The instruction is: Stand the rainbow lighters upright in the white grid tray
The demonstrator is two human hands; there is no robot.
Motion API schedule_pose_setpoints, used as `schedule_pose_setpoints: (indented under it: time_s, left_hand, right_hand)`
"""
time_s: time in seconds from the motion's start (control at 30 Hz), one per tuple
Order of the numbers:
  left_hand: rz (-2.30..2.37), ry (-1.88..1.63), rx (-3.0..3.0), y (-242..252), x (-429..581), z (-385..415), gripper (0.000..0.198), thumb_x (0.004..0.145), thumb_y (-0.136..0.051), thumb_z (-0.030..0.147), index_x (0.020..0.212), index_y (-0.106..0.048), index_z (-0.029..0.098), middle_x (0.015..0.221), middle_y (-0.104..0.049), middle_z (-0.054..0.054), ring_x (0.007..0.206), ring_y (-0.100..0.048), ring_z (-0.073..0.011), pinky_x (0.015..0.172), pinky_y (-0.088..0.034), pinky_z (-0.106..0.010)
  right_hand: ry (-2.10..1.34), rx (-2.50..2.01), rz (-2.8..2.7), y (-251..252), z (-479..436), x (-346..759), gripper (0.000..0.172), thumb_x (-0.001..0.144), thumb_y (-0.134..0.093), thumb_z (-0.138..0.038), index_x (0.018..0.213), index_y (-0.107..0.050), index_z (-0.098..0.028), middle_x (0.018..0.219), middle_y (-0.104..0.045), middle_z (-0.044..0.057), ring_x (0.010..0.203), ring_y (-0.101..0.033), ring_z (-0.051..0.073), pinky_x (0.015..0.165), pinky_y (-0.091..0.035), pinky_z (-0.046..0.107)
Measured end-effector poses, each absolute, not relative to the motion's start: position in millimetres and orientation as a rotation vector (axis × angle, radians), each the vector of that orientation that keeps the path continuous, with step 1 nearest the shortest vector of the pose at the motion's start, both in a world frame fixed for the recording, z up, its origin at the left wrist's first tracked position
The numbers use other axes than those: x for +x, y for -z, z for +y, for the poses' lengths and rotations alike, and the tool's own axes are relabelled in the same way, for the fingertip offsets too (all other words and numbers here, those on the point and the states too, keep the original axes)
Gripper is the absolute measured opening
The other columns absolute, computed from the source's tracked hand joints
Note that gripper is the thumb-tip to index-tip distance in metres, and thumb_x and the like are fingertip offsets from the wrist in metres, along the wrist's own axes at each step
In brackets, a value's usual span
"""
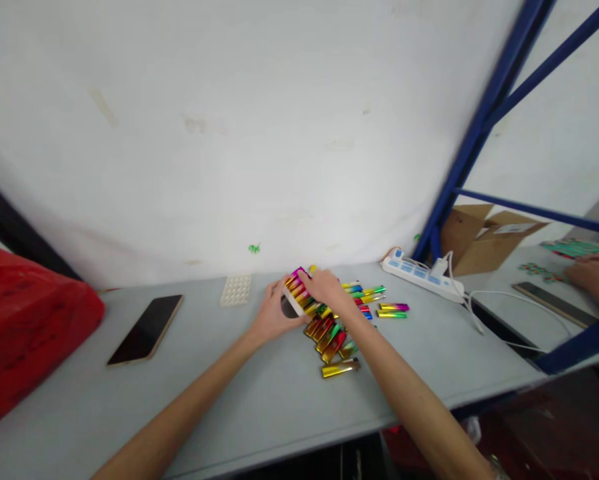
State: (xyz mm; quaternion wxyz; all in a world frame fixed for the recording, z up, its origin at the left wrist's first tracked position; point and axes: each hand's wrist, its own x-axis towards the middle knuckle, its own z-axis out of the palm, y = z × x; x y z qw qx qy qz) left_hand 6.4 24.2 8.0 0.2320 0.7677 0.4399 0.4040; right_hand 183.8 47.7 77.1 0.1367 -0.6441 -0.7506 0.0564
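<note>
A heap of shiny, rainbow-coloured stick-shaped items (332, 333) lies on the grey table (259, 393), with a few loose ones (392, 310) off to the right. My left hand (274, 313) grips the near end of a white tray (293, 303) that holds a row of these coloured sticks. My right hand (324, 290) rests on top of that row, fingers curled over the sticks. Both hands meet at the tray, near the back of the table.
A dark phone (146, 329) lies to the left, a small white bumpy tray (236, 290) behind it. A red plastic bag (24, 327) fills the left edge. A white power strip (422, 275) with cables, a blue rack post (479, 127), a cardboard box (484, 237) and another person's hand (594, 277) are at the right.
</note>
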Motion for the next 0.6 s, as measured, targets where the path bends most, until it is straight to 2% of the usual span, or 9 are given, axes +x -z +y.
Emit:
schedule_pose_setpoints:
  time_s: [0.13, 0.33, 0.47, 0.6]
  left_hand:
    - [1.035, -1.135, 1.97, -8, 12, 35, 0.115, 0.065, -0.093, 0.039, 0.162, -0.032, 0.026, 0.157, -0.041, -0.019, 0.144, -0.05, -0.0373, 0.117, -0.047, -0.056]
    - [0.862, -1.075, 1.919, -9, 11, 45, 0.123, 0.065, -0.092, 0.036, 0.165, -0.022, 0.024, 0.167, -0.034, -0.021, 0.148, -0.046, -0.0394, 0.119, -0.047, -0.056]
    - [0.842, -1.027, 1.882, -5, 7, 51, 0.13, 0.065, -0.092, 0.036, 0.168, -0.013, 0.024, 0.169, -0.032, -0.022, 0.152, -0.041, -0.0403, 0.121, -0.042, -0.059]
    - [0.815, -1.012, 1.841, -3, 6, 51, 0.134, 0.063, -0.094, 0.035, 0.168, -0.012, 0.024, 0.167, -0.034, -0.023, 0.152, -0.042, -0.0399, 0.123, -0.04, -0.06]
  right_hand:
    - [-0.186, -1.902, -2.026, -77, 43, 196, 0.061, 0.11, -0.031, -0.057, 0.122, -0.071, -0.012, 0.118, -0.074, 0.023, 0.114, -0.07, 0.032, 0.1, -0.05, 0.042]
    - [0.018, -1.555, -2.168, -74, 51, 179, 0.042, 0.112, -0.037, -0.041, 0.139, -0.058, -0.016, 0.141, -0.063, 0.017, 0.131, -0.057, 0.028, 0.109, -0.045, 0.042]
    - [0.062, -1.602, -2.374, -69, 51, 170, 0.044, 0.112, -0.029, -0.038, 0.13, -0.065, -0.018, 0.127, -0.071, 0.016, 0.122, -0.063, 0.031, 0.104, -0.047, 0.048]
    - [0.073, -1.708, -2.356, -68, 47, 173, 0.045, 0.112, -0.029, -0.038, 0.125, -0.067, -0.018, 0.126, -0.071, 0.018, 0.123, -0.062, 0.033, 0.099, -0.051, 0.048]
